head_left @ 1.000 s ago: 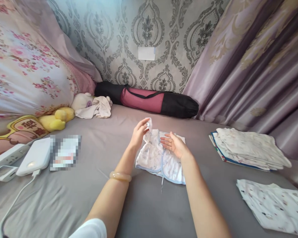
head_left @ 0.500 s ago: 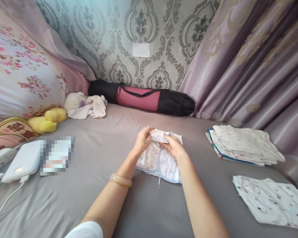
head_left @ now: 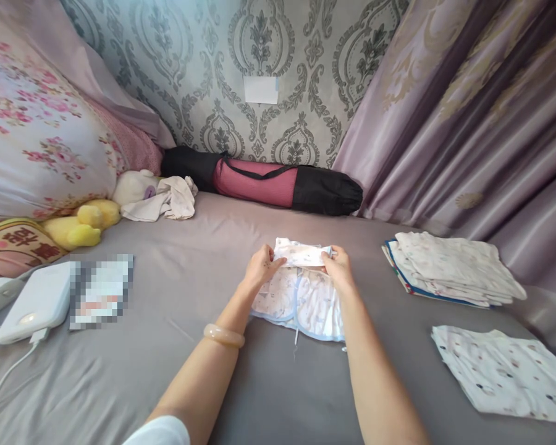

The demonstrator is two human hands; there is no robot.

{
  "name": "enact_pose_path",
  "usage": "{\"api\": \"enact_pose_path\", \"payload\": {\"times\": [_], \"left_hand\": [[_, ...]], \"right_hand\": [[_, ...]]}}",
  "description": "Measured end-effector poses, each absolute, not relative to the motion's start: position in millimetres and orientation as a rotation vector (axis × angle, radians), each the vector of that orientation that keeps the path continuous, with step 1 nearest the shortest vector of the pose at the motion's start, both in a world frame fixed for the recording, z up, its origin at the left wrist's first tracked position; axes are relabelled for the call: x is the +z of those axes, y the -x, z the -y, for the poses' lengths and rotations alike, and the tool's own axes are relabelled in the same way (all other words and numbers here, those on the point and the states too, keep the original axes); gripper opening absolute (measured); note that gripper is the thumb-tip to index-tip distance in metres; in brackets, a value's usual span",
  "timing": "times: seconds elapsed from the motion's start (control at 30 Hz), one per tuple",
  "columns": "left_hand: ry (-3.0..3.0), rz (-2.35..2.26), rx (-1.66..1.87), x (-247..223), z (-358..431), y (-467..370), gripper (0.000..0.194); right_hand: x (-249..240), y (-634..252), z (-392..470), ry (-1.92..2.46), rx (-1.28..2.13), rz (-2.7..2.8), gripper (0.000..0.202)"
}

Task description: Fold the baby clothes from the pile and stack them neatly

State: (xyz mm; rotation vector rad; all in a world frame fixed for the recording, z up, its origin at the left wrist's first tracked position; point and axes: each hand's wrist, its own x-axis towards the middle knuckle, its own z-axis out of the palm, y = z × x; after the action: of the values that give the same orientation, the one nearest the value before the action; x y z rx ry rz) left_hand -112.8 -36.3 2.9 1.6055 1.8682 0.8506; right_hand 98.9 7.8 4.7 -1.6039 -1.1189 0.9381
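Observation:
A small white printed baby garment with light blue edging lies on the grey bedsheet in front of me. Its far part is folded over into a band. My left hand pinches the left end of that band between thumb and fingers. At the right end, my right hand grips the band the same way. The band is stretched flat between the two hands, while the lower part with its blue trim rests on the sheet. A thin white tie hangs from the near edge.
To the right lie a stack of folded cloths and a folded spotted cloth. At left are a white power bank with a cable, a blurred packet and plush toys. A black-and-pink roll bag lies along the wall.
My right hand has moved right to the band's end, and my left hand has shifted slightly left and down. The band is now spread wider and flatter between them.

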Motion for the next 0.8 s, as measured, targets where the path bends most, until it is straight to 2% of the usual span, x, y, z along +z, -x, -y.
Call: {"api": "enact_pose_path", "payload": {"times": [0.1,0.27,0.4,0.47,0.57,0.8], "left_hand": [[-1.594,-1.897,0.785,6.3,38.3,114.0,0.032],[-1.569,-1.898,0.677,21.7,42.5,117.9,0.031],[-1.475,-1.794,0.525,33.6,41.6,125.2,0.023],[-1.408,-1.760,0.490,35.1,40.4,128.6,0.020],[-1.405,-1.737,0.507,33.3,39.5,131.8,0.020],[-1.497,-1.706,0.427,31.5,40.3,136.2,0.023]], "right_hand": [[2.7,-105.0,-7.7,1.751,0.798,1.272,0.052],[15.0,-107.5,9.4,2.001,0.425,1.712,0.047],[29.3,-95.6,14.1,2.014,0.079,1.922,0.041],[37.4,-79.3,6.9,1.899,0.083,2.042,0.038],[48.5,-46.2,-9.8,1.719,0.268,2.268,0.036],[50.5,-0.8,-34.5,1.815,0.265,2.460,0.032]]}}
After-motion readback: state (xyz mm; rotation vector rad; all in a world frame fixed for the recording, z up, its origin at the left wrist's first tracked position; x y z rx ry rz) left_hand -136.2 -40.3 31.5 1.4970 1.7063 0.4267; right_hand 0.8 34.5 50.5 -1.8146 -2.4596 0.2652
